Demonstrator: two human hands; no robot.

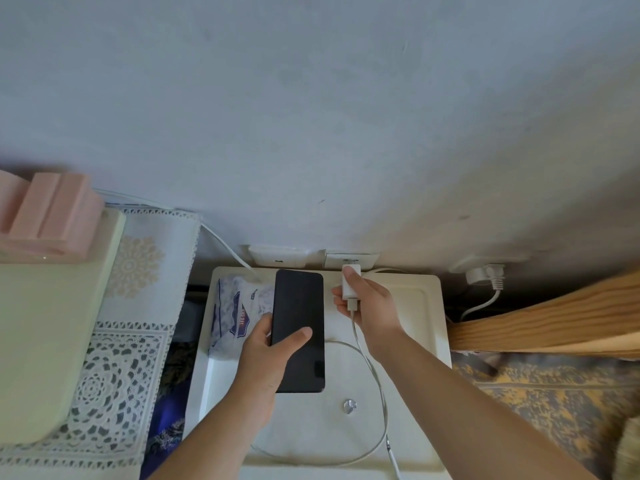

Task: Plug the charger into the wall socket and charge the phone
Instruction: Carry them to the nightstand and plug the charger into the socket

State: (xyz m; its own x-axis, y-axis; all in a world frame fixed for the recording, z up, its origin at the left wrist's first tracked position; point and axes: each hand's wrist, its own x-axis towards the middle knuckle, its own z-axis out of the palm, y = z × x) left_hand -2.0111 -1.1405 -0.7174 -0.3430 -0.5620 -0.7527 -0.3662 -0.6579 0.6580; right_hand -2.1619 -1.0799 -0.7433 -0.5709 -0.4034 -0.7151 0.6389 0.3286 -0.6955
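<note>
My left hand [268,355] grips a black phone [299,327] with a dark screen, thumb across its face, held above a white table. My right hand [370,304] is closed around a white charger block [350,284], whose prongs sit at the white wall socket [351,259]; whether they are fully in I cannot tell. A white cable [375,382] leaves the charger's lower end, loops over the table and runs off the bottom edge. Its free end is out of sight and not in the phone.
The white table [415,306] stands against a grey wall. A second wall plate [277,258] is left of the socket. A tissue pack [239,306] lies under the phone. Lace-covered furniture [138,306] is left, a wooden frame [554,317] and another plug [485,273] right.
</note>
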